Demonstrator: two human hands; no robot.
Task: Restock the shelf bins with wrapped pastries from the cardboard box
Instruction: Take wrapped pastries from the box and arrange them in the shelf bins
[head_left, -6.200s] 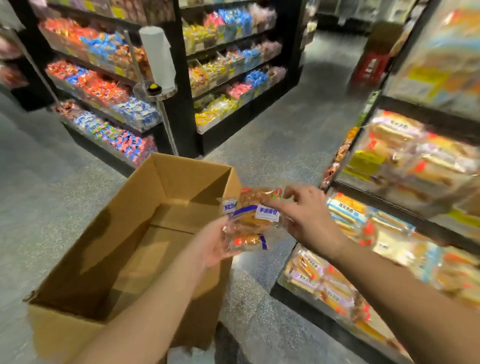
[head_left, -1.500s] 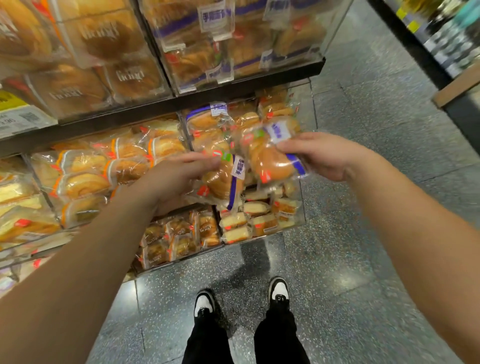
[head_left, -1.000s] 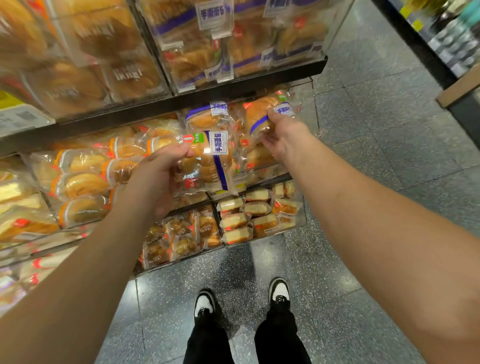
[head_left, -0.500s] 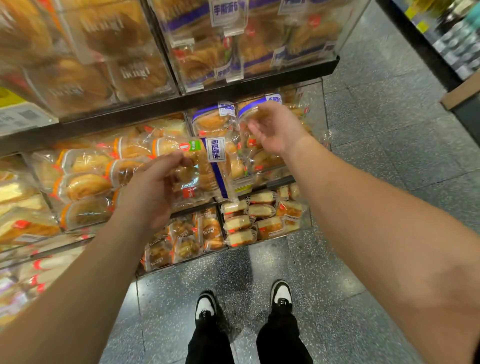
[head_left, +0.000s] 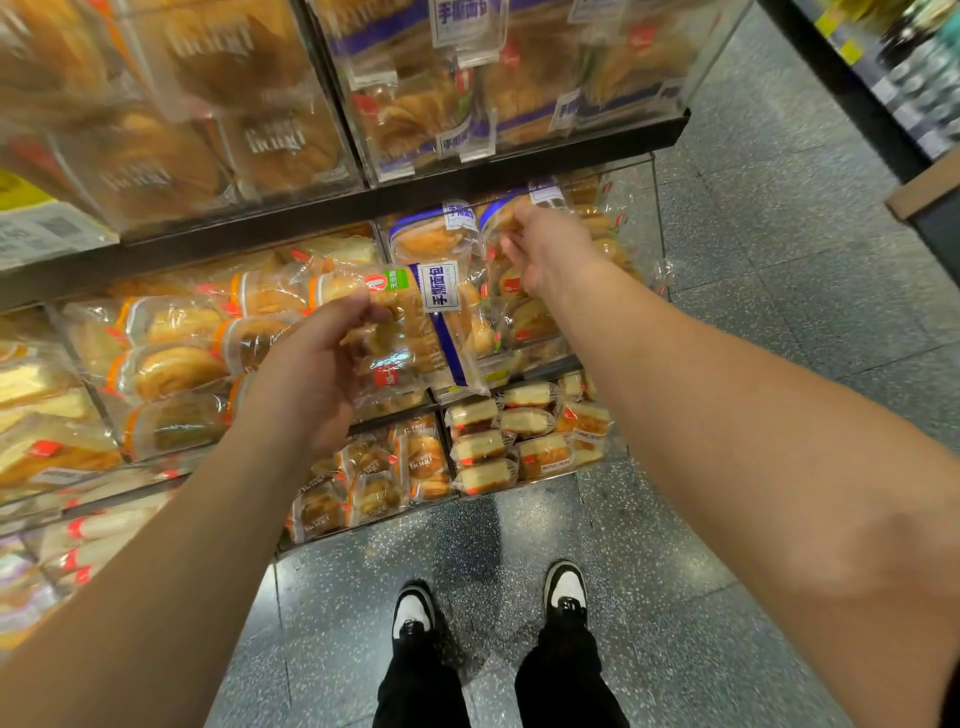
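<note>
1. Two black-and-white shoes (head_left: 413, 612) below dark trouser legs are standing on the speckled grey floor (head_left: 675, 649), nearest the camera; the trouser legs are running out of the bottom edge.
2. Both bare forearms are reaching from the lower corners towards the shelves, their elbows cut off by the frame.
3. The left hand (head_left: 306, 379) is holding a wrapped pastry (head_left: 410, 332) by its left end, thumb on top and fingers curled underneath; this grip is closed on the clear wrapper, which is carrying a white label and a blue stripe. The pack is hanging in front of the middle shelf bin (head_left: 641, 223), not yet resting in it.
4. The right hand (head_left: 550, 249) is reaching into the same clear bin, its fingers loosely spread and slightly curled over the pastries already there (head_left: 431, 239). Whether the fingertips are touching a pack is hard to tell, as the hand is hiding them; nothing is visibly pinched in that grip.
5. Below, a lower bin (head_left: 524, 436) is showing small cake-like packs, and beside it darker pastries; their print is too small to read.
6. To the left, orange-banded packs (head_left: 171, 364) are lying stacked, smeared by motion blur.
7. The top shelf bins (head_left: 441, 88) are strongly blurred and cut off above.
8. At the far right edge, a corner of the cardboard box (head_left: 924, 187) is just showing, mostly out of frame.
</note>
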